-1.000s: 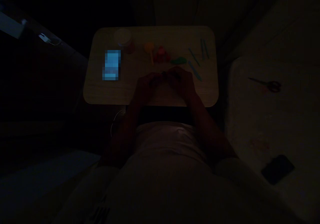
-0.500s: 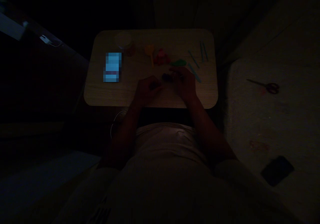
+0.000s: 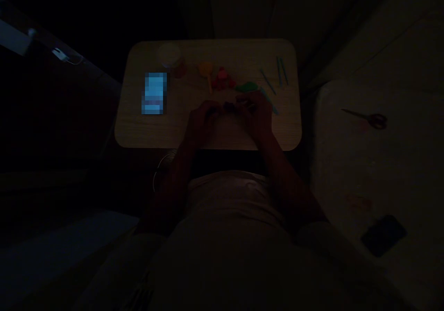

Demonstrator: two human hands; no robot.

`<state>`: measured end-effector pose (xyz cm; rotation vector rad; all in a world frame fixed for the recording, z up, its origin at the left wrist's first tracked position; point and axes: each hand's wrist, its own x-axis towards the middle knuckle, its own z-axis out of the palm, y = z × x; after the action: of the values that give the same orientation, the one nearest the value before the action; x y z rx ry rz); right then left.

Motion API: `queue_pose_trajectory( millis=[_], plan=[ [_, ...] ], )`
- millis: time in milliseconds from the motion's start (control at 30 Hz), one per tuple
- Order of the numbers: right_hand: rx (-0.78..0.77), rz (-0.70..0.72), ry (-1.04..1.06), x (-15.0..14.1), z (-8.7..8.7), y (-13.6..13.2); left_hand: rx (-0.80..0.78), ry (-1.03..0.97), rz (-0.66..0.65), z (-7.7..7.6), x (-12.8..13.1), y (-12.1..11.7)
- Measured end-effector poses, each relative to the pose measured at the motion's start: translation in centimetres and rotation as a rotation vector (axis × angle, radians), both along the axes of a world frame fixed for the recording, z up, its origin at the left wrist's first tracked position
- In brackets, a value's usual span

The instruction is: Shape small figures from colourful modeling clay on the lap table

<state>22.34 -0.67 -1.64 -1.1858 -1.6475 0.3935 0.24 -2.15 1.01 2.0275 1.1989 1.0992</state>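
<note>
The scene is very dark. My left hand and my right hand rest together on a small wooden table, fingers curled around a small dark lump between them. Just beyond the hands lie a green clay piece, red clay pieces and an orange piece. Several thin teal modelling tools lie at the table's right side.
A lit phone lies on the table's left, with a lidded jar behind it. Scissors and a dark phone lie on the pale bedding at right. A cable hangs below the table.
The hands drew apart half a second ago, baring the dark lump, and have now come back together around it.
</note>
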Motion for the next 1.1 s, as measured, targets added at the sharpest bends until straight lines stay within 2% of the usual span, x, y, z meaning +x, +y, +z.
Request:
queue_pose_trajectory(
  millis=[167, 700, 967, 1100],
  plan=[
    [-0.020, 0.041, -0.052, -0.03, 0.00, 0.04, 0.001, 0.044, -0.023, 0.20, 0.09, -0.06],
    [-0.112, 0.011, -0.129, -0.14, 0.14, -0.08, 0.006, 0.071, -0.038, 0.34, 0.22, -0.13],
    [-0.044, 0.047, -0.085, -0.24, 0.26, -0.14, -0.018, -0.042, 0.029, 0.02, 0.25, -0.14],
    [-0.008, 0.038, -0.043, -0.49, 0.95, -0.69, 0.000, -0.114, 0.050, -0.15, 0.07, -0.13]
  ],
)
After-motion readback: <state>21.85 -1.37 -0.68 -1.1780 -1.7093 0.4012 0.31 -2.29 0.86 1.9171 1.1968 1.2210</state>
